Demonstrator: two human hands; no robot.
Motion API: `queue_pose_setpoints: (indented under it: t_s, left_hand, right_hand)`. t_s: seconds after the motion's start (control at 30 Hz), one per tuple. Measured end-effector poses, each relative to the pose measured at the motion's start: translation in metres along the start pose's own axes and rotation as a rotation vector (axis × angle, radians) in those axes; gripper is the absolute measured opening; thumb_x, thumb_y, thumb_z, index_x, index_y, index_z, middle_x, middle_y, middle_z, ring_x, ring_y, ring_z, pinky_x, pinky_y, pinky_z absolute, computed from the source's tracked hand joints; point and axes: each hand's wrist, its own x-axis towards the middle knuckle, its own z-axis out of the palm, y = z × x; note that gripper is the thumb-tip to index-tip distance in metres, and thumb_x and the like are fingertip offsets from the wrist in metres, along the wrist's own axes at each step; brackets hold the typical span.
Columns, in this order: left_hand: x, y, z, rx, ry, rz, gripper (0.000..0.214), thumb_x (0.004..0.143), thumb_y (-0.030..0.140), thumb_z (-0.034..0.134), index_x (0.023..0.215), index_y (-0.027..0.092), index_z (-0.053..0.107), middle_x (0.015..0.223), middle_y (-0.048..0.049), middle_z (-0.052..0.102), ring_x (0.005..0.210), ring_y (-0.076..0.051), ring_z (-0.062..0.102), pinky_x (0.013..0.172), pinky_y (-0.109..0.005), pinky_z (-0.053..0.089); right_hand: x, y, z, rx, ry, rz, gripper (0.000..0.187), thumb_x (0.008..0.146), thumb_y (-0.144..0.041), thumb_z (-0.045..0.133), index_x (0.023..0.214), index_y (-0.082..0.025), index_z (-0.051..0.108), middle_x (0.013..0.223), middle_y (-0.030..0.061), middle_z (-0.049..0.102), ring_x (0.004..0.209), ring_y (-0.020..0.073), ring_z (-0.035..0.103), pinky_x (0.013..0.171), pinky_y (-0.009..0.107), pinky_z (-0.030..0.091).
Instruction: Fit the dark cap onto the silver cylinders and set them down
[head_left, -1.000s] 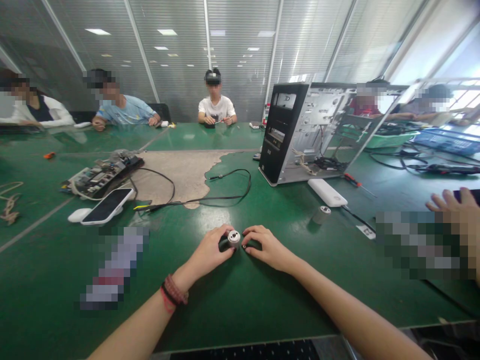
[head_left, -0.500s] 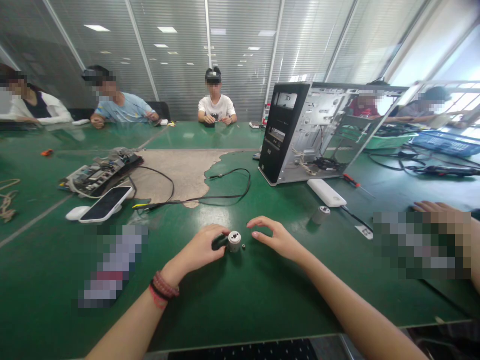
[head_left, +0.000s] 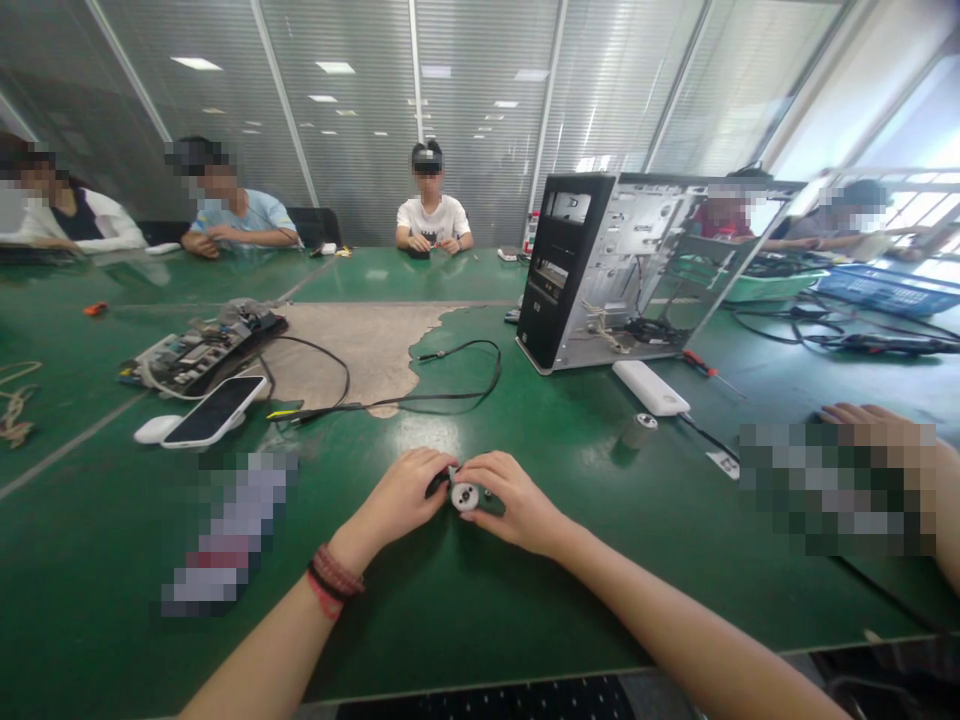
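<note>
A small silvery metal cylinder with holes in its end face, like a small motor (head_left: 465, 497), is between my two hands just above the green table. My left hand (head_left: 405, 495) grips its left side, thumb and fingertips closing on it. From the right, my right hand (head_left: 517, 500) has thumb and forefinger around the same motor, its end face tipped toward me. A tiny dark metal part (head_left: 488, 494) lies beside it, partly framed by my right hand's fingers. Farther right, a second similar metal cylinder (head_left: 639, 434) stands upright.
An open computer case (head_left: 577, 270) stands beyond my right hand, near a white power bank (head_left: 651, 388) and a red screwdriver (head_left: 699, 363). At left are a phone (head_left: 215, 411), a circuit assembly (head_left: 202, 350) and black cables (head_left: 420, 397). Another person's hand (head_left: 885, 425) rests at right.
My right hand has moved left and closed on the motor, which it was apart from before. The motor is now tilted toward me; my left hand stays at its left side.
</note>
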Motion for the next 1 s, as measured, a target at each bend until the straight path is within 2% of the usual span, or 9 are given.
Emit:
queue_pose_setpoints:
  t_s: [0.1, 0.2, 0.27, 0.33, 0.43, 0.53, 0.67, 0.87, 1.0]
  left_hand:
    - [-0.001, 0.002, 0.0, 0.006, 0.009, -0.004, 0.024, 0.083, 0.013, 0.051, 0.105, 0.02, 0.059, 0.104, -0.0056, 0.065, 0.098, -0.022, 0.058, 0.09, -0.036, 0.044]
    - [-0.002, 0.001, 0.0, 0.02, 0.014, -0.008, 0.026, 0.084, 0.013, 0.05, 0.107, 0.02, 0.059, 0.105, -0.0062, 0.065, 0.099, -0.022, 0.058, 0.091, -0.037, 0.043]
    - [-0.002, 0.0, 0.0, 0.029, 0.017, -0.012, 0.026, 0.084, 0.014, 0.049, 0.108, 0.019, 0.059, 0.104, -0.0064, 0.065, 0.098, -0.022, 0.058, 0.092, -0.037, 0.043]
    - [-0.002, -0.001, 0.001, 0.035, 0.017, -0.01, 0.025, 0.084, 0.014, 0.049, 0.106, 0.019, 0.059, 0.103, -0.0066, 0.065, 0.098, -0.022, 0.058, 0.092, -0.038, 0.043]
    - [-0.002, 0.0, 0.002, 0.038, 0.01, 0.0, 0.023, 0.084, 0.014, 0.049, 0.104, 0.019, 0.06, 0.102, -0.0066, 0.065, 0.097, -0.022, 0.058, 0.091, -0.038, 0.043]
    - [-0.002, 0.0, 0.004, 0.032, 0.01, 0.007, 0.022, 0.084, 0.014, 0.049, 0.103, 0.019, 0.061, 0.102, -0.0063, 0.065, 0.096, -0.022, 0.059, 0.091, -0.037, 0.043]
    - [-0.001, -0.001, 0.006, 0.023, 0.017, 0.012, 0.023, 0.084, 0.013, 0.049, 0.102, 0.02, 0.061, 0.101, -0.0055, 0.066, 0.095, -0.022, 0.059, 0.09, -0.036, 0.043]
    - [-0.001, 0.0, 0.005, 0.029, 0.022, 0.022, 0.022, 0.084, 0.013, 0.048, 0.1, 0.02, 0.061, 0.099, -0.0054, 0.065, 0.094, -0.021, 0.059, 0.088, -0.036, 0.044]
    - [-0.001, 0.001, 0.005, 0.033, 0.018, 0.019, 0.021, 0.084, 0.013, 0.049, 0.1, 0.02, 0.061, 0.098, -0.0056, 0.065, 0.093, -0.022, 0.059, 0.088, -0.036, 0.044]
  right_hand:
    - [-0.003, -0.003, -0.021, -0.026, 0.12, 0.02, 0.034, 0.085, -0.032, 0.06, 0.117, -0.023, 0.055, 0.114, 0.0104, 0.06, 0.108, 0.0236, 0.055, 0.095, 0.04, 0.043]
    - [-0.018, 0.005, -0.057, -0.098, 0.333, 0.184, 0.031, 0.085, -0.032, 0.06, 0.115, -0.023, 0.056, 0.114, 0.0101, 0.059, 0.109, 0.0241, 0.054, 0.094, 0.041, 0.044]
    - [-0.037, 0.017, -0.085, -0.18, 0.496, 0.305, 0.03, 0.083, -0.036, 0.061, 0.11, -0.024, 0.058, 0.112, 0.0085, 0.061, 0.107, 0.0244, 0.056, 0.094, 0.042, 0.045]
    - [-0.063, 0.035, -0.109, -0.231, 0.602, 0.453, 0.034, 0.083, -0.041, 0.06, 0.111, -0.023, 0.058, 0.113, 0.0081, 0.062, 0.104, 0.0244, 0.058, 0.091, 0.042, 0.047]
    - [-0.108, 0.063, -0.131, -0.333, 0.663, 0.624, 0.043, 0.079, -0.049, 0.061, 0.11, -0.02, 0.06, 0.111, 0.0097, 0.063, 0.093, 0.0246, 0.063, 0.088, 0.045, 0.049]
    - [-0.143, 0.085, -0.134, -0.366, 0.597, 0.735, 0.046, 0.079, -0.052, 0.058, 0.11, -0.018, 0.061, 0.108, 0.0111, 0.064, 0.092, 0.026, 0.063, 0.085, 0.045, 0.051]
    - [-0.162, 0.1, -0.127, -0.381, 0.48, 0.753, 0.047, 0.082, -0.053, 0.053, 0.112, -0.018, 0.06, 0.108, 0.0114, 0.064, 0.096, 0.0264, 0.062, 0.084, 0.043, 0.051]
    - [-0.161, 0.104, -0.126, -0.518, 0.427, 0.686, 0.046, 0.085, -0.05, 0.048, 0.116, -0.018, 0.057, 0.109, 0.0113, 0.063, 0.099, 0.0266, 0.059, 0.087, 0.044, 0.048]
    - [-0.137, 0.08, -0.121, -0.674, 0.498, 0.598, 0.055, 0.083, -0.05, 0.053, 0.126, -0.016, 0.05, 0.117, 0.0156, 0.057, 0.112, 0.0317, 0.051, 0.097, 0.051, 0.04]
